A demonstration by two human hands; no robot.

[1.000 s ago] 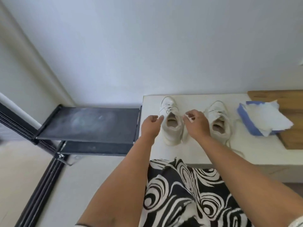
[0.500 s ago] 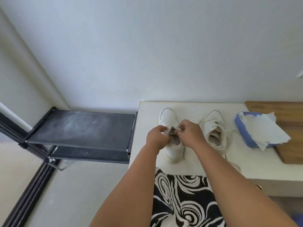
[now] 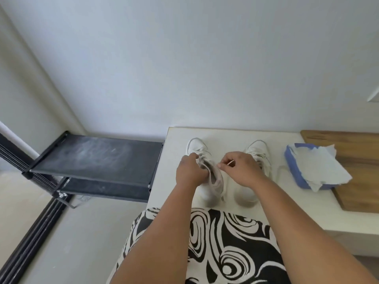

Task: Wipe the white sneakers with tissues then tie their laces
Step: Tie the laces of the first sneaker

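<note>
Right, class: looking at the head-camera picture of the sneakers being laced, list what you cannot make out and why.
- Left sneaker laces: head view, the left hand covers them.
- Right sneaker middle: the right hand and forearm hide it.
- Lace in the right hand: too thin to trace.
- Wooden board: cut off by the right edge.

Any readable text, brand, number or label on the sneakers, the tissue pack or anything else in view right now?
None can be read.
Left white sneaker: no legible mark; partly covered by the left hand.
Right white sneaker: no legible mark; partly covered by the right hand, which pinches a lace.
Blue tissue pack: no print visible.
Wooden board and black shelf rack: no writing.
</note>
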